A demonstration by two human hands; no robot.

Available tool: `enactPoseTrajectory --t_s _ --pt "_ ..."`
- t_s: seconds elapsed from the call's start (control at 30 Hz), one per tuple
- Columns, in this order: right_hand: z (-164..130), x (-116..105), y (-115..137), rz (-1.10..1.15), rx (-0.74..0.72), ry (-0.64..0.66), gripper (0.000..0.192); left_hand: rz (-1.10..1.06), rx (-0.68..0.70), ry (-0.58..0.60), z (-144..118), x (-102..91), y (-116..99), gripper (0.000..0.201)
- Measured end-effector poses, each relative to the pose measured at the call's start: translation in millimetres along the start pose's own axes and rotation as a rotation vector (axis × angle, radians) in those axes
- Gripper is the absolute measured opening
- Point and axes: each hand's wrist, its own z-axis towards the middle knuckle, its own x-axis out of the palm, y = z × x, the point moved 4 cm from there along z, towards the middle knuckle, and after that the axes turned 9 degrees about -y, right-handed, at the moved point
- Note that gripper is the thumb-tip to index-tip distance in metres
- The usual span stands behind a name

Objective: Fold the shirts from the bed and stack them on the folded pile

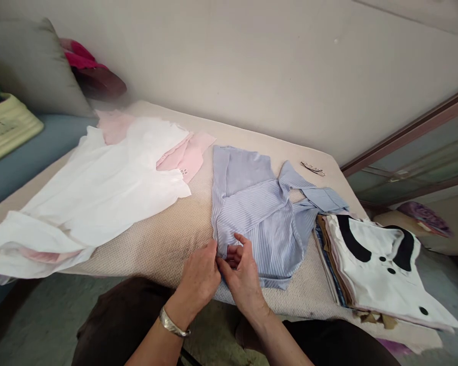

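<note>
A light blue striped shirt (257,208) lies partly folded on a beige padded surface, its collar end towards the right. My left hand (201,274), with a silver bangle at the wrist, is closed on the shirt's near left edge. Right beside it, my right hand (244,277) has its fingers curled and its thumb at the same edge, gripping the fabric. The fingertips of both hands nearly meet, and the cloth between them is partly hidden.
White clothing (110,178) with pink pieces (191,152) lies spread at left. At right sits a stack of folded clothes topped by a white garment with black trim (385,269). Eyeglasses (313,169) lie near the wall. A grey cushion (30,66) and yellow box (11,127) stand far left.
</note>
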Motion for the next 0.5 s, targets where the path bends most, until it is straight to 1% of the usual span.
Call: enactPoseTrajectory --t_s 0.07,0.17,0.3,0.43,0.5 --pt "0 5 -5 0.053 0.012 -0.036 0.075 0.001 -0.009 0.004 0 -1.5 0 0.027" --pt "-1 7 -12 0.109 0.019 -0.05 0.078 -0.002 -0.014 -0.041 0 -4.4 1 0.03" --pt "-6 6 -10 0.064 -0.021 -0.026 0.077 -0.031 0.015 -0.115 -1 -8.0 -1 0.032" --pt "-15 8 -3 0.07 0.003 0.025 0.075 0.041 0.052 -0.082 -1 -9.0 -4 0.031" --pt "-17 10 0 0.07 0.0 0.018 0.075 0.081 0.037 -0.058 -1 -8.4 -3 0.029"
